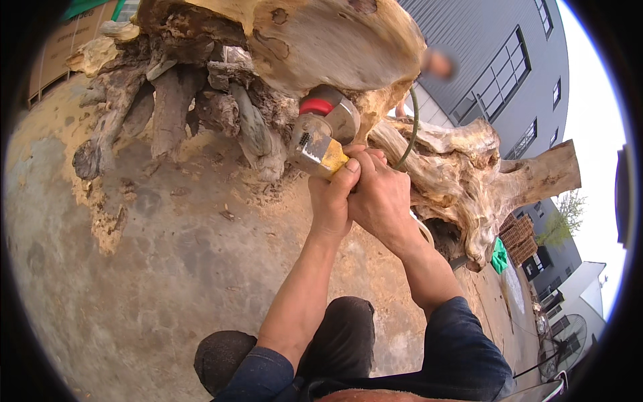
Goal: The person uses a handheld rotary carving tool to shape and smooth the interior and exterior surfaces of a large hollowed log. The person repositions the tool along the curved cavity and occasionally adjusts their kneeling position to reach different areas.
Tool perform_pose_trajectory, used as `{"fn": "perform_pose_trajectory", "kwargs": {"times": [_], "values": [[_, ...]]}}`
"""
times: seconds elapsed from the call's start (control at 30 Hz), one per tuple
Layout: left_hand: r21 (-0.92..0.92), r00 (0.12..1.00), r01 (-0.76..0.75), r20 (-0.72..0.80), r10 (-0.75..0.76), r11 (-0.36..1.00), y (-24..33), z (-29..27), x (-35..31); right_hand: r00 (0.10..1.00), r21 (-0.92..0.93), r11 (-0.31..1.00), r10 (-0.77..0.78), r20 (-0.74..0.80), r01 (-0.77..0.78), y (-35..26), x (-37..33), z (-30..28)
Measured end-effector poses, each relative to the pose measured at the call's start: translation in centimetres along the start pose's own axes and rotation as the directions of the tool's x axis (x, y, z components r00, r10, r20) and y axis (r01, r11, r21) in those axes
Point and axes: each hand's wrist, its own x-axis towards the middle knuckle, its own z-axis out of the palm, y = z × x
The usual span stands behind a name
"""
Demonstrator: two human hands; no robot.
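Note:
Both hands are closed round an angle grinder (309,144) with a worn grey head and yellow body. My left hand (329,201) grips it from the left, thumb along the yellow part. Pressed beside it, my right hand (380,191) wraps the body from the right, and its fingers hide much of the handle. The grinder's red and grey disc end (318,106) is up against the underside of a large pale carved root block (335,47). Whether the disc is spinning I cannot tell.
Gnarled dark roots (171,110) stand at the left; a thick pale trunk (469,167) lies right. A dark green cord or hose (414,127) loops beside my right hand. Sawdust covers parts of the concrete floor (194,248). Another person (439,65) is behind the wood. A fan (566,342) stands far right.

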Motion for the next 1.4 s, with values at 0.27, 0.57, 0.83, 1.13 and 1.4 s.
{"fn": "perform_pose_trajectory", "kwargs": {"times": [0.27,0.57,0.83,1.13,1.4], "values": [[0.084,1.000,0.009,0.023,-0.011,0.996,-1.8,-1.1,0.5,0.999,0.033,0.998,0.054,-0.004,-0.054,1.1,-0.6,0.2],[0.295,0.996,-0.034,-0.066,0.056,0.955,-2.3,-1.1,0.3,0.997,0.254,0.964,0.075,0.019,-0.077,3.4,-1.4,2.3],[0.444,0.990,-0.104,-0.037,0.135,0.890,-2.3,-0.8,0.3,0.999,0.431,0.902,0.044,-0.014,-0.034,4.5,-1.3,2.3],[0.507,0.999,-0.012,-0.039,0.037,0.862,-3.3,-1.6,-0.7,0.970,0.451,0.859,0.214,0.113,-0.242,5.7,-4.2,4.2],[0.548,0.994,-0.086,-0.011,0.110,0.832,-2.5,1.2,-0.4,0.973,0.622,0.749,0.186,0.134,-0.229,6.1,-3.0,2.8]]}}
